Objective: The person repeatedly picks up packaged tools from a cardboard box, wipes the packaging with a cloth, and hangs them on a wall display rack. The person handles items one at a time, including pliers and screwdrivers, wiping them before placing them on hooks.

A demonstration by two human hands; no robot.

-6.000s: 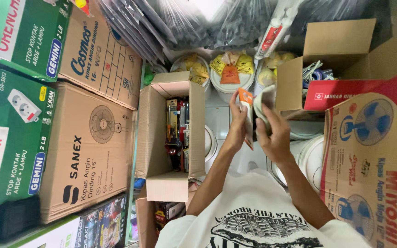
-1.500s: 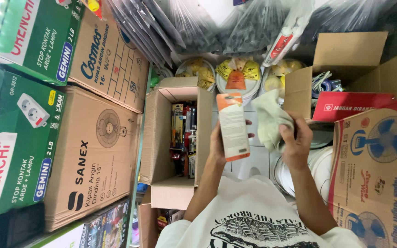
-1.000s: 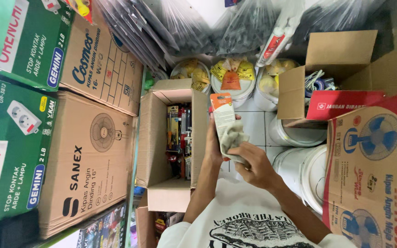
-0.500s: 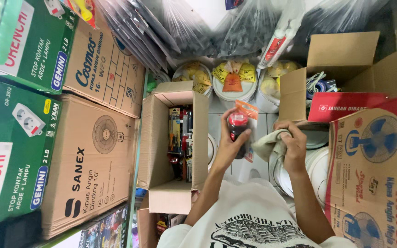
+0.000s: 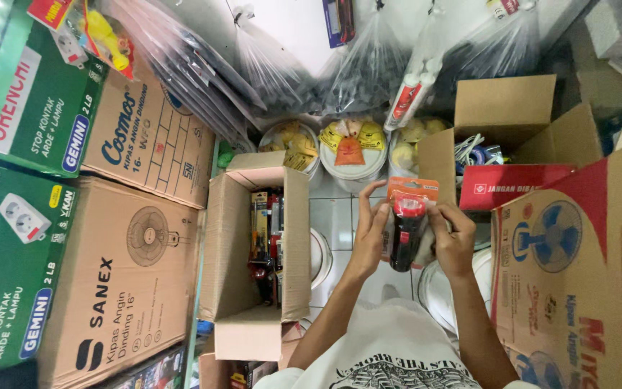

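A person's left hand (image 5: 370,230) and right hand (image 5: 453,241) grip a red-and-black packaged flashlight (image 5: 406,230) between them, fingers curled around it. An open cardboard box (image 5: 253,248) sits at nine o'clock.

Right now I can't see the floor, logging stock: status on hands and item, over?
Both hands, left and right, grip on a red-and-black carded flashlight. Held above white tiles. Open tool box left, nothing between.

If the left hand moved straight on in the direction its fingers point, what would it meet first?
The left hand holds the packaged red and black flashlight, fingers pointing up the picture. Straight on, it would probably first meet the white bucket with yellow packets, though depth is unclear.
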